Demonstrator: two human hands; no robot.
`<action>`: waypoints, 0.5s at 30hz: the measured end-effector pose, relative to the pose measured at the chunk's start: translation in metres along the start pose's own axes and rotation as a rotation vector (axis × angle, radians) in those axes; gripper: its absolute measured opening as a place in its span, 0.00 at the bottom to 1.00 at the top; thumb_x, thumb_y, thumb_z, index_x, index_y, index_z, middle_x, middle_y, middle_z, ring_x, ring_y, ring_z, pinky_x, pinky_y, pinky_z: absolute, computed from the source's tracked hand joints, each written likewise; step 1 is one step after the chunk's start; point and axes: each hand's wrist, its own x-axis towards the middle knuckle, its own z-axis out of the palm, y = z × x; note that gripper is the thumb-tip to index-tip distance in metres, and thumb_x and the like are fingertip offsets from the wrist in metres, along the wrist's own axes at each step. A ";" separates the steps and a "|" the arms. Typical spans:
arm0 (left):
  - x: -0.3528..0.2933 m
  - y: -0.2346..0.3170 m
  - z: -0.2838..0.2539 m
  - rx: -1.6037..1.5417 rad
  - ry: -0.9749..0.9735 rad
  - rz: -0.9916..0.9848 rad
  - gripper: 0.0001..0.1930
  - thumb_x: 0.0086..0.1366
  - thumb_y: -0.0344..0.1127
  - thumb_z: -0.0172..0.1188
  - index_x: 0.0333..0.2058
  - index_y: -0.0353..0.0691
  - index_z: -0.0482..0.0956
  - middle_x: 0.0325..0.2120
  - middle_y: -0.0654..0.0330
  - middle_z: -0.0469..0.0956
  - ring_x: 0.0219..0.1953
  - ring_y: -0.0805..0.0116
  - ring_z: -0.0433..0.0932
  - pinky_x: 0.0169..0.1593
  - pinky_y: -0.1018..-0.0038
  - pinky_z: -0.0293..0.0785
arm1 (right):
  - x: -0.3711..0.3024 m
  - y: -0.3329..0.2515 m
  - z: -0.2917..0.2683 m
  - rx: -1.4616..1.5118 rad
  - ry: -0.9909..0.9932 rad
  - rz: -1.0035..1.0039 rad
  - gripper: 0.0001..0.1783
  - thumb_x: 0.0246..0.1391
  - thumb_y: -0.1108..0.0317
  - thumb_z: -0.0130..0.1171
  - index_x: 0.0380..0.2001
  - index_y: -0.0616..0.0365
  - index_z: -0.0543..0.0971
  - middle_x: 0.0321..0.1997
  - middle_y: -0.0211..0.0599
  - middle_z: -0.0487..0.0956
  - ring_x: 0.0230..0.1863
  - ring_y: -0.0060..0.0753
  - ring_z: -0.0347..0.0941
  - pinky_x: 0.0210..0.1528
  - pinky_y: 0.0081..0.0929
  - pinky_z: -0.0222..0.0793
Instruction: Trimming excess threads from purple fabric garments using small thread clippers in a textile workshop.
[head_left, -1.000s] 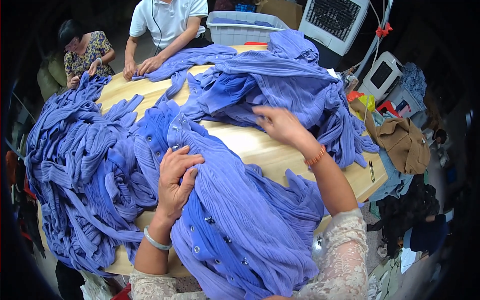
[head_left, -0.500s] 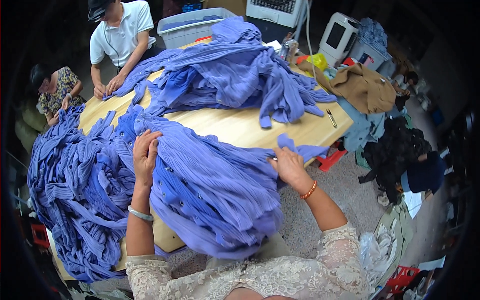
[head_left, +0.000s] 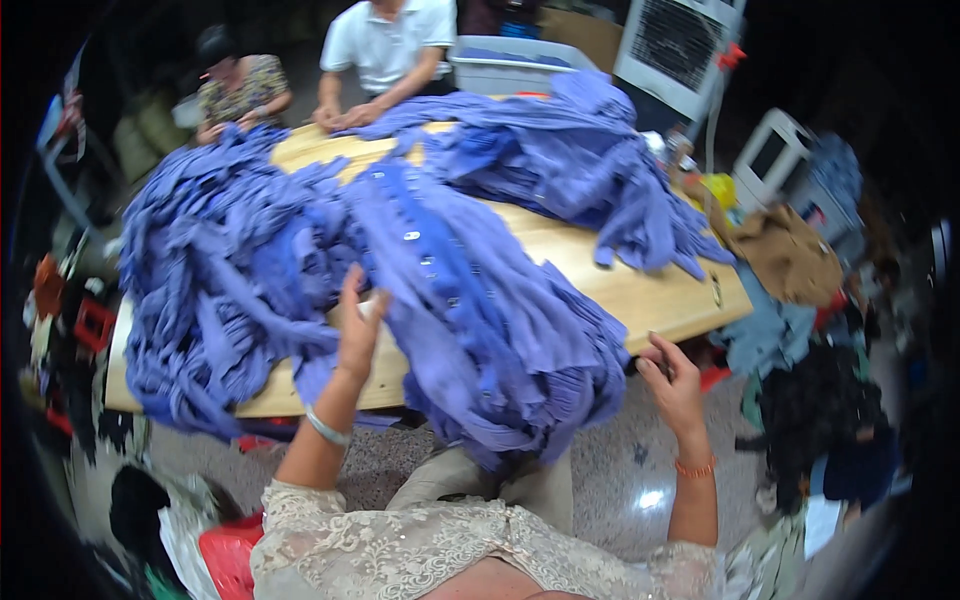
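A blue-violet ribbed cardigan (head_left: 470, 290) with a darker button strip and several shiny buttons lies lengthwise before me, its lower end bunched over the table's near edge. Just left of it hovers my left hand (head_left: 358, 335), thumb and fingers spread, holding nothing. To the right of the bunched end is my right hand (head_left: 675, 385), raised off the cloth with its fingers curled in. Blur hides what small thing sits in those fingers.
A heap of similar knitwear (head_left: 230, 270) covers the left of the wooden table (head_left: 560, 235); another pile (head_left: 560, 150) lies at the back. Two co-workers sit beyond, one in a white shirt (head_left: 390, 45). Snips (head_left: 716, 292) and brown cloth (head_left: 790, 255) are at right.
Both hands have let go of the cardigan and drawn back from it. The cardigan now lies with its button strip facing up. My view has swung to the left.
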 end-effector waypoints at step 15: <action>-0.118 0.010 0.106 -0.662 -0.334 -0.514 0.46 0.54 0.39 0.68 0.63 0.34 0.46 0.57 0.51 0.63 0.59 0.62 0.64 0.61 0.67 0.63 | 0.080 -0.094 0.124 -0.532 -0.204 -0.534 0.41 0.40 0.50 0.71 0.53 0.64 0.72 0.53 0.51 0.75 0.54 0.49 0.72 0.54 0.37 0.68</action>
